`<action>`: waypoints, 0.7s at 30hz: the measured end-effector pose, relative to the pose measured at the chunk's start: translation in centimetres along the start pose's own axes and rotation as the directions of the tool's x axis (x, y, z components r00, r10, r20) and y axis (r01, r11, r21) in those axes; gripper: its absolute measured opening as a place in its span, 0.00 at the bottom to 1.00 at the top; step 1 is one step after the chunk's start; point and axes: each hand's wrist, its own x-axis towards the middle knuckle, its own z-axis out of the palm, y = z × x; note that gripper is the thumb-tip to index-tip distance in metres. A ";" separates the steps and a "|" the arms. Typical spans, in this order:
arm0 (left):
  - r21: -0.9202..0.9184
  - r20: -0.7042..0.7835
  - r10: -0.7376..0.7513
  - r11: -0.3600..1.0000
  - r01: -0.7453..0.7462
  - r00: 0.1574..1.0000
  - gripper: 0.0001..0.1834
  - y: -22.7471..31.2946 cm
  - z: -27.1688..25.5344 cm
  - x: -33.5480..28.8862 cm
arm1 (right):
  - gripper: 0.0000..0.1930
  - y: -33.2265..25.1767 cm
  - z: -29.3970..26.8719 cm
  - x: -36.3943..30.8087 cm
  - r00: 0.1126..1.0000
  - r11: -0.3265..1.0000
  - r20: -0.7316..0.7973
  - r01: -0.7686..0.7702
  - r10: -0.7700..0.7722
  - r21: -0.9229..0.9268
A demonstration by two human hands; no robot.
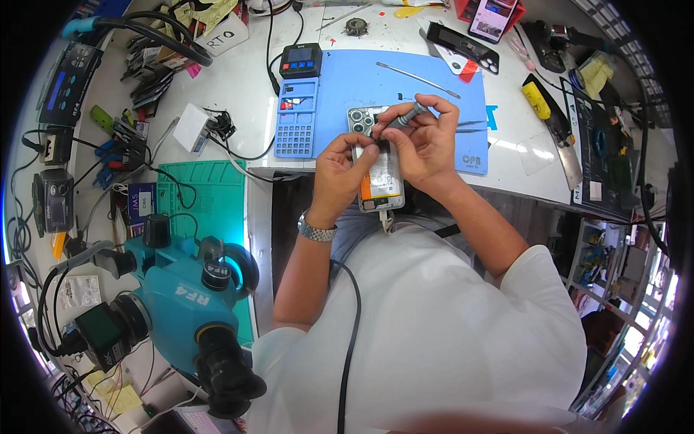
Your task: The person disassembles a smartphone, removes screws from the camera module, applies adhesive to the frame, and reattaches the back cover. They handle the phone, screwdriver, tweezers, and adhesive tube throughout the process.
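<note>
An opened smartphone (382, 182) lies at the near edge of the blue mat, its battery and circuit parts bare and round camera lenses at its far left corner. A white cable (385, 217) is plugged into its near end. My right hand (426, 148) grips a grey screwdriver (410, 116) slantwise above the phone's upper part. My left hand (340, 170), with a metal watch on the wrist, is closed in a pinch near the screwdriver's lower end. What its fingertips hold, if anything, is hidden. The fingers cover the screwdriver's tip.
A blue work mat (347, 79) carries a blue parts tray (295, 126), a metal pry tool (418, 79) and tweezers (471, 126). At the left, a teal microscope (184, 304) stands over a green mat (195, 177). A yellow-handled tool (536, 100) lies to the right.
</note>
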 end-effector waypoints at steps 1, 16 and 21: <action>0.001 0.001 0.001 1.000 -0.001 1.000 0.11 -0.1 -0.1 0.0 | 0.32 0.0 0.0 0.0 1.000 1.000 -0.007 0.011 -0.011 -0.004; 0.025 0.015 -0.001 1.000 0.001 1.000 0.10 -0.6 -0.5 0.1 | 0.32 0.2 -0.1 -0.1 0.998 0.998 -0.027 0.055 -0.055 -0.014; -0.046 0.046 0.040 0.998 -0.038 0.998 0.26 0.1 0.1 0.0 | 0.32 0.1 0.0 0.0 0.995 0.995 -0.025 0.091 -0.092 -0.050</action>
